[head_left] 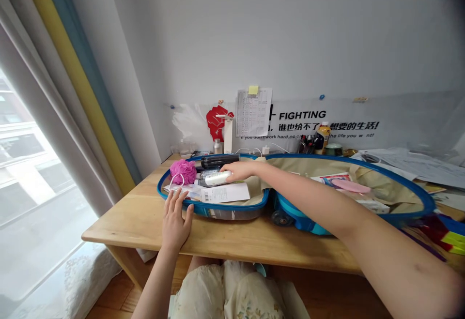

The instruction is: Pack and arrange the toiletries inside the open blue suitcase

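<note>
An open blue suitcase (pixel 417 190) lies flat on a wooden desk (pixel 127 220). My right hand (pixel 240 170) reaches across into its left half and is closed on a small white bottle (pixel 217 178). Beside the bottle lie a pink bath puff (pixel 183 171), a black tube (pixel 220 160) and a white box with a barcode (pixel 225 193). My left hand (pixel 176 220) rests flat on the desk, fingers spread, with its fingertips touching the suitcase's front rim. The right half holds a beige lining, a pink round item (pixel 350 186) and some packets.
Bottles, pens and a yellow-capped bottle (pixel 323 135) stand along the wall at the back. Papers (pixel 417 164) and coloured items (pixel 450 236) crowd the desk's right side. A curtain and window are at the left. The desk's front edge is just above my lap.
</note>
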Available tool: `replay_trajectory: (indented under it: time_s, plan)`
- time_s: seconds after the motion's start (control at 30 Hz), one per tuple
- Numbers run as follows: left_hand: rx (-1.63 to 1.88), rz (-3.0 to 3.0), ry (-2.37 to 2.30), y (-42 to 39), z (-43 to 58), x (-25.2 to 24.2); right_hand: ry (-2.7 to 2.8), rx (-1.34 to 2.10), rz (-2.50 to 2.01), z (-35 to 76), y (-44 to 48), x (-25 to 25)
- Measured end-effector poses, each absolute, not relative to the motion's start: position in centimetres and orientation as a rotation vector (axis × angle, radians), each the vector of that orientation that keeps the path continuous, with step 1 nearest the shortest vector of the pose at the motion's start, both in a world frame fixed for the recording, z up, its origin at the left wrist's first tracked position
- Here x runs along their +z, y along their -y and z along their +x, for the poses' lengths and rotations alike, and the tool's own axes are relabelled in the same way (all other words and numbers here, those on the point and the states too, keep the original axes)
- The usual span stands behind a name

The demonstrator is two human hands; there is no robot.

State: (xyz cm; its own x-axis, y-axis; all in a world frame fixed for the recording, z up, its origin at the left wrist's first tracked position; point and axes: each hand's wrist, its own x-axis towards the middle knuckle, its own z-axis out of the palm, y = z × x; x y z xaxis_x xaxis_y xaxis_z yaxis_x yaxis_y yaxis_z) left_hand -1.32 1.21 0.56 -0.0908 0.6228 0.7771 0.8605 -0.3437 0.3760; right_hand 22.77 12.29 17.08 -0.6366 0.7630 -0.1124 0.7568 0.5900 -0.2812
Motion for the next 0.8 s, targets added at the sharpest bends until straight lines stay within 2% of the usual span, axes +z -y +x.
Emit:
replay_trajectory:
  time_s: [0.23, 0.8]
  plan:
    - [-1.405, -1.931, 1.628, -1.3, -1.4, 0.4, 2.851, 0.458, -1.294, 19.2, -13.8, 14.8]
    - [-1.396, -1.917, 1.614, -1.5, -1.5, 0.3, 2.659, 0.617, -1.359, 23.3, -13.8, 13.8]
